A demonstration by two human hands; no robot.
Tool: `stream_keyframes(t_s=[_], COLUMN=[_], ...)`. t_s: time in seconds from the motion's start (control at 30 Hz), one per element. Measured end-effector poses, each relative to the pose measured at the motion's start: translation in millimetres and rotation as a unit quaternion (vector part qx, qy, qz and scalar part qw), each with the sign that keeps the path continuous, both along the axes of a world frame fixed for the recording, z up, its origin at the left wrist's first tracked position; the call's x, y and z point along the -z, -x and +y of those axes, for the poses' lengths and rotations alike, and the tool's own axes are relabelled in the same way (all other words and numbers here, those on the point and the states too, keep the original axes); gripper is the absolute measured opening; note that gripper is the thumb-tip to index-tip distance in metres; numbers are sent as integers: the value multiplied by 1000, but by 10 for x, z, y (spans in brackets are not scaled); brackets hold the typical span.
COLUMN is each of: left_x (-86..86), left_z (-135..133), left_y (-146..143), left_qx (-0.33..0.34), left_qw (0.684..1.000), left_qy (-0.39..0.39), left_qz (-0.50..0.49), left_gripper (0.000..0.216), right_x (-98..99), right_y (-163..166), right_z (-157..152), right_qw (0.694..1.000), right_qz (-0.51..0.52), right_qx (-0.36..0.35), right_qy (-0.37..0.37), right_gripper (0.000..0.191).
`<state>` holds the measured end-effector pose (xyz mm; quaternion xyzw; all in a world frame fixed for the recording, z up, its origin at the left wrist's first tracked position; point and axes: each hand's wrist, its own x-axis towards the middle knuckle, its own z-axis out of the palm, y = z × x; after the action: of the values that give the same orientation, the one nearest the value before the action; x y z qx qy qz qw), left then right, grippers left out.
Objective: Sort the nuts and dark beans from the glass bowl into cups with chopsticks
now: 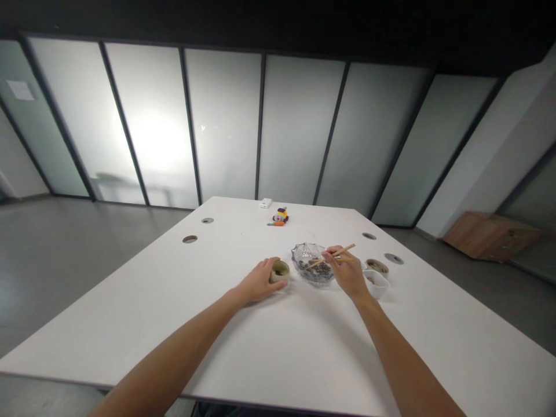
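My left hand (262,281) is wrapped round a small greenish cup (280,278), which stands on the table with a few dark bits inside. A pair of wooden chopsticks (346,249) is gripped in my right hand (346,270). Their tips reach down into a clear glass bowl (299,252) that holds many small dark pieces, too small to name. Whether the tips pinch a piece, I cannot tell. Close beside my right wrist stand a white bowl (377,288) with something brownish in it and a round greenish-brown bowl (377,266), partly filled.
Farther back on the white table (143,324) are a yellow toy vehicle (282,214), an orange carrot-shaped item (276,224) and a small white box (265,203). Several round cable holes dot the tabletop, one at the left (190,239). A wooden cabinet (490,236) stands on the floor at right.
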<state>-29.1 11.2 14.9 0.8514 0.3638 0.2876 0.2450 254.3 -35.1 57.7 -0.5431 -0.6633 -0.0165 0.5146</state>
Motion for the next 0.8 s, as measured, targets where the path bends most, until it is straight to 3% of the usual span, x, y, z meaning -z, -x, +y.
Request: stream_keyframes(t_s=[0.43, 0.8], left_x=[-13, -27], left_z=[-3, -15], left_y=[-2, -4], left_qx=[3, 1], left_qw=[1000, 1000], left_qy=[-1, -1], left_qz=[-2, 3], left_gripper=[66, 65], right_x=[31, 18], right_y=[-35, -32], right_z=[30, 25], right_qw=[1000, 999], right_qz=[-1, -28], right_qx=[4, 28], right_qy=[31, 5], right_gripper=[59, 60])
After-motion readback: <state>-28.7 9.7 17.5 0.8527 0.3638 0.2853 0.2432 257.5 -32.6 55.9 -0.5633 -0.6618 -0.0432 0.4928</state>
